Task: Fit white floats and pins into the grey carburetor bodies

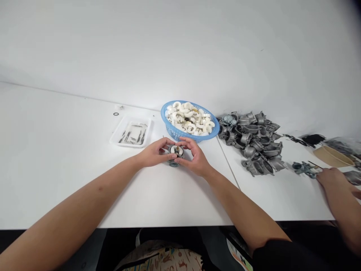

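The latticed basket (169, 126) is bright blue, its rings (183, 114) white, and the castings (259, 145) apparently dull silver-grey.

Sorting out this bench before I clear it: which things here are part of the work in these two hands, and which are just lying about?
In the work: left hand, right hand, small metal carburetor part held between them.

Lying about: blue basket of white plastic pieces, white tray of metal pins, black O-ring, heap of cast metal housings.
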### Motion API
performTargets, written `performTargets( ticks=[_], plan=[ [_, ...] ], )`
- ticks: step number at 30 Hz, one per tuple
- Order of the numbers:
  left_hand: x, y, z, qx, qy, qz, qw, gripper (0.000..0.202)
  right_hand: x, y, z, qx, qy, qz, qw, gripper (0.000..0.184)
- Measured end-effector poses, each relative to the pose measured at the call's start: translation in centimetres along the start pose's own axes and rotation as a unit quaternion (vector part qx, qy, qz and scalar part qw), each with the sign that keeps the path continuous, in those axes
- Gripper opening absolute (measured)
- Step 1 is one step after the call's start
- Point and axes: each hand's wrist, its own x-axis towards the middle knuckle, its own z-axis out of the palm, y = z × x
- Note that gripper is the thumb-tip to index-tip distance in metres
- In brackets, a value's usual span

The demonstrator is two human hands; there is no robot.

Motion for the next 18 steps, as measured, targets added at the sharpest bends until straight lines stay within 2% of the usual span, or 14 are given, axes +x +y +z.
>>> performTargets(
  ticks=[5, 7, 10, 12, 15, 16, 18],
  plan=[
    [-0.3, 0.1, 0.1, 0.032, 0.003, 0.012, 0.999, 0.053, 0.1, -0.2, -0.1, -0.002, 0.002, 0.01, 1.0, 0.065],
    [-0.4, 0.5, 0.2, 0.059, 0.035, 0.023, 0.997, 0.053, 0.2, -0.3, -0.1, -0.011, -0.001, 0.002, 1.0, 0.057],
    [-0.3, 1.4, -0.3, 0.092, 0.121, 0.023, 0.988, 0.044, 0.3, -0.3, -0.1, -0.015, -0.005, 0.004, 1.0, 0.053],
    [-0.2, 1.8, -1.4, 0.127, 0.197, 0.002, 0.972, 0.037, 0.3, -0.3, -0.1, -0.013, -0.006, 0.01, 1.0, 0.052],
    [-0.1, 1.5, -4.3, 0.255, 0.29, -0.034, 0.922, 0.032, 0.1, -0.3, 0.0, -0.012, 0.003, 0.004, 1.0, 0.056],
    [-0.2, 1.2, -5.3, 0.297, 0.294, -0.059, 0.906, 0.032, 0.1, -0.3, 0.1, -0.011, 0.005, 0.002, 1.0, 0.058],
    [-0.6, 0.7, -7.4, 0.335, 0.269, -0.147, 0.891, 0.032, 0.1, -0.5, 0.1, -0.01, 0.005, 0.001, 1.0, 0.06]
  ],
)
